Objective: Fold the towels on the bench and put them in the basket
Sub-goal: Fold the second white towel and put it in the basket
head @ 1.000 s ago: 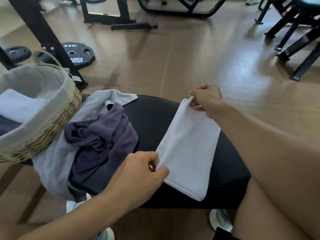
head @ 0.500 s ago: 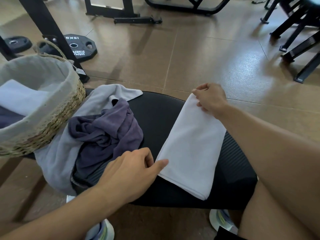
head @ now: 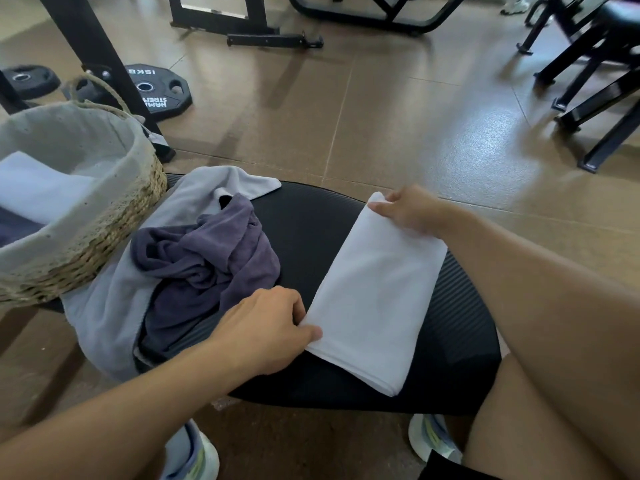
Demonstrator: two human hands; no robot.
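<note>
A white towel (head: 377,289) lies folded into a long strip across the black bench (head: 311,230). My right hand (head: 408,209) pinches its far corner. My left hand (head: 266,327) holds the near left corner, thumb on top of the cloth. To the left, a crumpled purple towel (head: 207,261) sits on a light grey towel (head: 110,313) that drapes over the bench edge. A woven basket (head: 104,233) with a grey liner stands at the left end, with a folded white towel (head: 38,188) and a dark one inside.
Black weight plates (head: 156,91) and a rack post (head: 90,50) stand on the brown floor behind the basket. Black machine frames (head: 595,81) fill the far right. My bare legs and sneakers (head: 433,438) are at the bench's near side.
Both hands have lowered the white towel flat onto the bench and shifted it slightly right. My left hand went from a raised pinch to lying low at the near corner.
</note>
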